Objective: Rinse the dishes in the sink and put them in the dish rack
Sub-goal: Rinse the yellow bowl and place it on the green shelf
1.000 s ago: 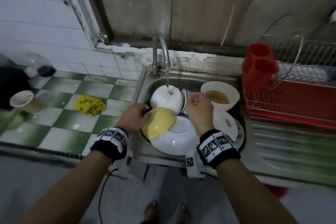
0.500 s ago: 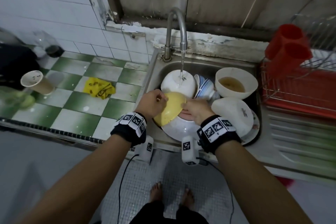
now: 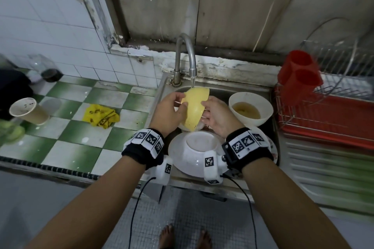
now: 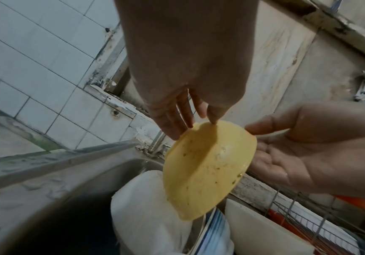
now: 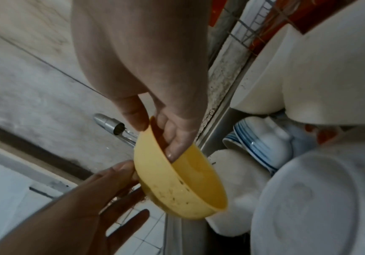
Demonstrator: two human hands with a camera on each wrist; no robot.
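Note:
A yellow bowl (image 3: 195,107) (image 4: 207,172) (image 5: 177,186) hangs tilted on its side above the sink (image 3: 159,95), its upper rim under the stream from the faucet (image 3: 185,50). My right hand (image 3: 214,115) (image 5: 155,134) pinches the rim, thumb outside and fingers inside. My left hand (image 3: 172,111) (image 4: 186,124) lies against the bowl's outer base with straight fingers. Below them an upturned large white bowl (image 3: 200,151) rests on other dishes.
A white bowl of brown liquid (image 3: 251,107) sits at the sink's right. A blue-striped bowl (image 5: 260,143) lies among white dishes. The red dish rack (image 3: 327,119) with a red cup holder (image 3: 299,75) stands right. A yellow cloth (image 3: 102,116) and a paper cup (image 3: 28,110) lie left.
The yellow bowl has risen off the white bowl and moved back under the running tap. My right hand shifted from the other dishes to the bowl's rim.

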